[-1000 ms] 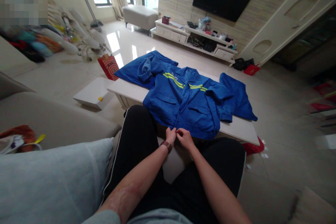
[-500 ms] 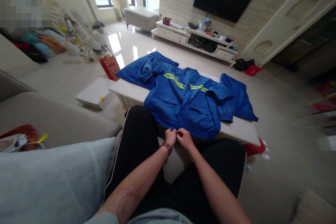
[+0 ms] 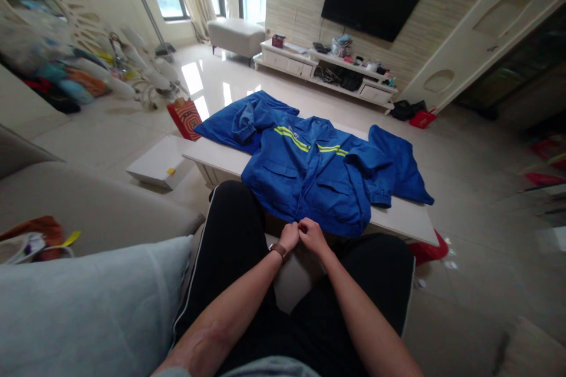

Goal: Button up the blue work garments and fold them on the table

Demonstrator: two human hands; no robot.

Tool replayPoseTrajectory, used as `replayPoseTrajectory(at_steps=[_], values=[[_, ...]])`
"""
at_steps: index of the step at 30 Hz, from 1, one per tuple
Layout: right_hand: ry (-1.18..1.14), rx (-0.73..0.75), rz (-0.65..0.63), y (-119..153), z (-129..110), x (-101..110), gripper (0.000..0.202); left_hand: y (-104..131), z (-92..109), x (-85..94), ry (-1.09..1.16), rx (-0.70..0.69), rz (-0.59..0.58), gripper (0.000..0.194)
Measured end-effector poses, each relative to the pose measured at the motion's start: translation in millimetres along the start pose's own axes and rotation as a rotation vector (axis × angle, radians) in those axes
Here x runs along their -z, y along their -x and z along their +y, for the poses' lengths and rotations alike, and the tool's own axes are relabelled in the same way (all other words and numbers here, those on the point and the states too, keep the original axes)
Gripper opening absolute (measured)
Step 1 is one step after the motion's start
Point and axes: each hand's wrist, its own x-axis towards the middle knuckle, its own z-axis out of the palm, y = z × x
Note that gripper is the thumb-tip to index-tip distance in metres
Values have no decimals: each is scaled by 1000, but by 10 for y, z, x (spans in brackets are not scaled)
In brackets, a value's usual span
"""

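A blue work jacket [image 3: 305, 171] with yellow-green stripes across the chest lies front side up over a low white table [image 3: 413, 217], its collar away from me. Its lower hem hangs at the near table edge. My left hand [image 3: 289, 236], with a brown watch [image 3: 279, 251] on the wrist, is closed at the middle of that hem. Right beside it, my right hand [image 3: 313, 235] pinches at the same spot, where the front edges meet. What exactly lies between my fingertips is too small to make out. Blue cloth spreads at both ends of the table.
My knees [image 3: 239, 212] flank the hands. A white box [image 3: 154, 162] and a red patterned bag [image 3: 184, 118] stand on the floor left of the table. A grey pillow [image 3: 97, 306] lies on the sofa at my left. A TV cabinet [image 3: 287, 62] stands along the far wall.
My two hands have drawn closer together at the hem, the left one shifting slightly right. The jacket lies as before; the view has tilted slightly.
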Motion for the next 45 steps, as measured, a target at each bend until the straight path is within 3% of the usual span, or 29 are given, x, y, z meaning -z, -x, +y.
replayPoseTrajectory(at_steps=[4, 7, 10, 13, 16, 20, 24, 26, 29, 31, 34, 37, 41, 45], values=[[-1, 14, 65, -162, -28, 373, 13, 88, 450, 184, -116, -147, -121, 28], [34, 23, 115, -402, -15, 659, 13, 73, 1040, 341, -300, -416, -220, 29], [127, 53, 76, -718, 13, 825, 17, -48, 1682, 417, -481, -574, -246, 33], [274, 105, 7, -1079, 32, 863, 36, -313, 2165, 344, -628, -631, -237, 33], [395, 140, -78, -1414, 53, 821, 45, -737, 2405, 150, -703, -654, -206, 28], [460, 221, -180, -1635, 174, 738, 47, -1393, 2340, -50, -797, -567, -243, 24], [533, 265, -232, -1605, 347, 796, 15, -1824, 1980, -1, -946, -452, -305, 14], [540, 292, -248, -1570, 392, 901, 15, -1915, 1803, 49, -997, -469, -317, 13], [446, 294, -261, -1529, 406, 1097, 19, -1948, 1600, 38, -974, -447, -436, 16], [387, 293, -275, -1507, 405, 1216, 21, -1929, 1486, -33, -879, -347, -543, 21], [359, 291, -316, -1489, 411, 1328, 22, -1863, 1343, -156, -725, -217, -591, 32], [334, 276, -329, -1496, 419, 1337, 20, -1788, 1278, -211, -865, -281, -670, 30], [367, 239, -355, -1513, 410, 1273, 17, -1741, 1352, -181, -1061, -335, -755, 22], [391, 167, -364, -1530, 323, 1285, 8, -1691, 1625, -124, -1094, -357, -789, 16]])
